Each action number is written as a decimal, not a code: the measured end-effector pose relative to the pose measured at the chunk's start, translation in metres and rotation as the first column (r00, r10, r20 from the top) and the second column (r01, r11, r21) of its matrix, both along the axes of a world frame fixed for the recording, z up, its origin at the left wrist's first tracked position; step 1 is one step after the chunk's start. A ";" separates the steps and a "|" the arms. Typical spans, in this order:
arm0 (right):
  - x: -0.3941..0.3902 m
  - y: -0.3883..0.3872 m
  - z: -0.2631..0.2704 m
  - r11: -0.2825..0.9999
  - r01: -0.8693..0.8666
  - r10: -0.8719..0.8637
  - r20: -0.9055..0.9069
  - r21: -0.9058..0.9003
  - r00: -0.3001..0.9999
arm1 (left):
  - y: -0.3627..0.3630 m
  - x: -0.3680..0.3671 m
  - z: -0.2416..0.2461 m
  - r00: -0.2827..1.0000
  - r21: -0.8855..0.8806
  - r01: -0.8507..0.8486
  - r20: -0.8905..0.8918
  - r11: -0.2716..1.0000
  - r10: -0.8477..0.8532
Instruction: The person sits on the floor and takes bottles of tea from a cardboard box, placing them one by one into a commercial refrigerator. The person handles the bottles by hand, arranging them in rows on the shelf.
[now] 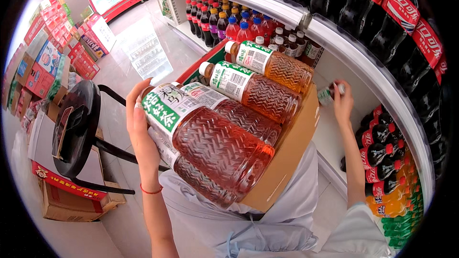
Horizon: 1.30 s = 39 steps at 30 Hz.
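Observation:
A cardboard box [287, 165] of large tea bottles lies across my lap. My left hand [143, 129] lies against the capped end and side of the nearest tea bottle [215, 143], on top of the others. Beside it in the box lie a bottle of amber tea [287, 70] and a darker tea bottle [261, 95], caps towards the upper left. Out to the right, my right hand [342, 104] grips a small bottle with a green and white label [325, 96] near its white cap, over the white bottom shelf [331, 61].
Small drink bottles [244, 30] stand in rows on the bottom shelf, and cola bottles [380, 154] lie stacked at right. Large cola bottles [358, 14] line the shelf above its curved edge. A black stool [80, 122] with dark objects on it stands left, near stacked cartons [68, 206].

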State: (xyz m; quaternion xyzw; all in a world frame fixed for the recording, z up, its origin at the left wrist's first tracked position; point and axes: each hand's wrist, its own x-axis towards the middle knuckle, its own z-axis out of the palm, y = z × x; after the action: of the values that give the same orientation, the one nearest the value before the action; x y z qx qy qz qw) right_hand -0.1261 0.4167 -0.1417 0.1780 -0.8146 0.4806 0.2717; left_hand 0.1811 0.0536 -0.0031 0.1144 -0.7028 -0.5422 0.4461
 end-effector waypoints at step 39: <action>0.153 -0.296 0.293 0.409 -0.627 0.749 0.149 0.663 0.646 | 0.001 0.004 0.002 0.999 -0.076 0.041 -0.014 0.996 -0.042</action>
State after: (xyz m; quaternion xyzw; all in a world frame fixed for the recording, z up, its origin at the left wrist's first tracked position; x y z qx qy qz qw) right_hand 0.0268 0.1211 0.1516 0.6219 -0.7539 0.2088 0.0356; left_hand 0.1848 0.0546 -0.0011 0.0787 -0.7216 -0.5252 0.4441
